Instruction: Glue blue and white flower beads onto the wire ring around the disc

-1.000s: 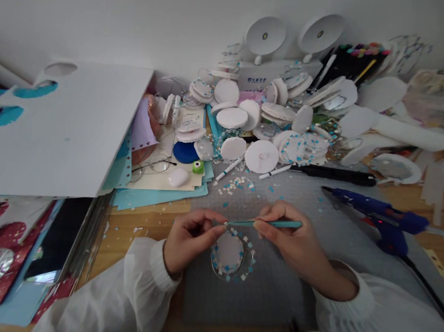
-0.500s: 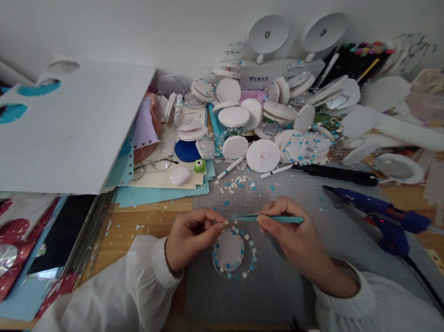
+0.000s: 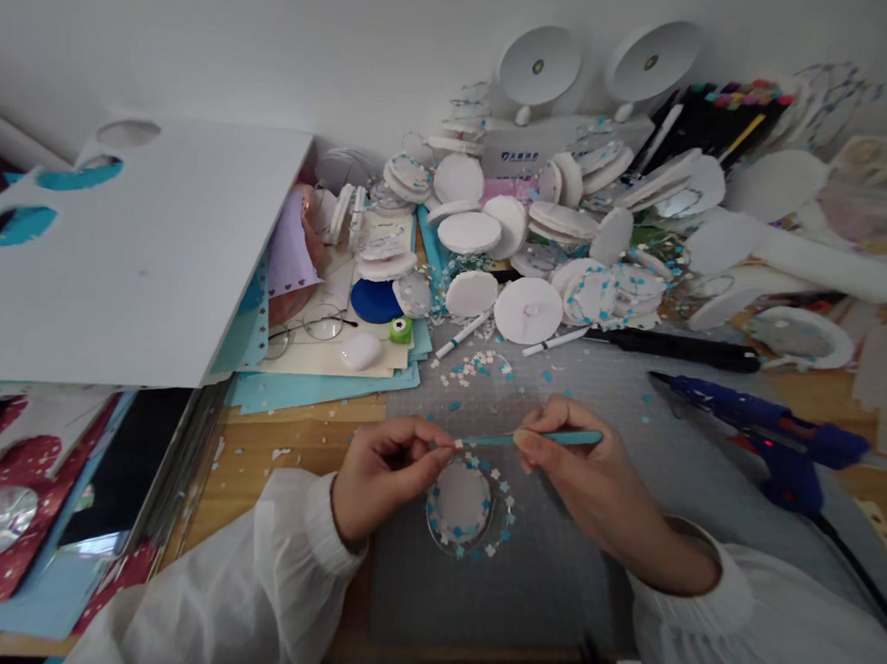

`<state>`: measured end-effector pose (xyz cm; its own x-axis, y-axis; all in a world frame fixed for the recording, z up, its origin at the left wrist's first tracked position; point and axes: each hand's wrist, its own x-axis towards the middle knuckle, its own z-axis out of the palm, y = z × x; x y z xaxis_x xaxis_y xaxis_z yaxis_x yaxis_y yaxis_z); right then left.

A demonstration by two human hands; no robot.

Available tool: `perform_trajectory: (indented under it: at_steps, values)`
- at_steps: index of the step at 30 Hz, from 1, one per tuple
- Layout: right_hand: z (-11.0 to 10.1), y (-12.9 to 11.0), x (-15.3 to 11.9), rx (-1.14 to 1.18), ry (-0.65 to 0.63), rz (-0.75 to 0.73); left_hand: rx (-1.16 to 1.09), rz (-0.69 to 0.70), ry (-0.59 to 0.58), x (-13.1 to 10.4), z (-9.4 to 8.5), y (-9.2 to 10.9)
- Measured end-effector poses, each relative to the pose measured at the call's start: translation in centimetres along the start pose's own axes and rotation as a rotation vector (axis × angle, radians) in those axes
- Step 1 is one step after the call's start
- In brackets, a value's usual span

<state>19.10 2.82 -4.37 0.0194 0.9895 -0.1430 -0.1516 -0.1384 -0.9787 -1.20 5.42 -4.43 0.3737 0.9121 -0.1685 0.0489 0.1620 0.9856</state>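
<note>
My right hand [image 3: 578, 460] is closed round a pair of light-blue tweezers [image 3: 568, 438], whose tips point left toward my left fingertips. At those tips is a tiny white flower piece [image 3: 460, 443]. My left hand [image 3: 397, 464] pinches the upper edge of a thin clear wire ring [image 3: 509, 506] dotted with blue and white flower pieces. Inside the ring's outline appears a round white disc [image 3: 459, 498], edged with more blue pieces. Whether the ring touches the disc I cannot tell.
Loose blue and white flower pieces [image 3: 478, 367] lie on the grey cutting mat [image 3: 502, 606]. To the right rests a blue glue gun [image 3: 769, 422]. Behind are many white discs [image 3: 529, 310], two markers [image 3: 555, 341], a green punch [image 3: 399, 330] and glasses [image 3: 324, 320]. A white board [image 3: 163, 255] stands left.
The tweezers have shifted slightly left and down, their tips now meeting the ring beside my left fingers. My left hand has barely moved.
</note>
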Motion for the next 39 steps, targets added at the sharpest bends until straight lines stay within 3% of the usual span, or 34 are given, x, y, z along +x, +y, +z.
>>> perform_trajectory:
  at_steps: [14,21,29,35,39]
  values:
    - [-0.2,0.4,-0.3,-0.049,-0.003,-0.034,0.007,-0.007,0.018,0.1,0.1,-0.1]
    - [-0.1,-0.1,0.0,0.014,0.057,-0.019,0.164,0.049,-0.012,0.1,-0.6,0.8]
    - [-0.7,-0.7,0.2,0.019,0.124,-0.092,0.469,0.239,-0.271,-0.1,-1.3,1.1]
    - [-1.0,-0.5,-0.1,-0.110,0.103,-0.201,0.436,0.160,-0.216,0.0,-0.2,0.5]
    - [-0.5,-1.6,-0.7,-0.336,0.187,-0.418,0.434,0.195,-0.156,-0.2,-0.1,0.4]
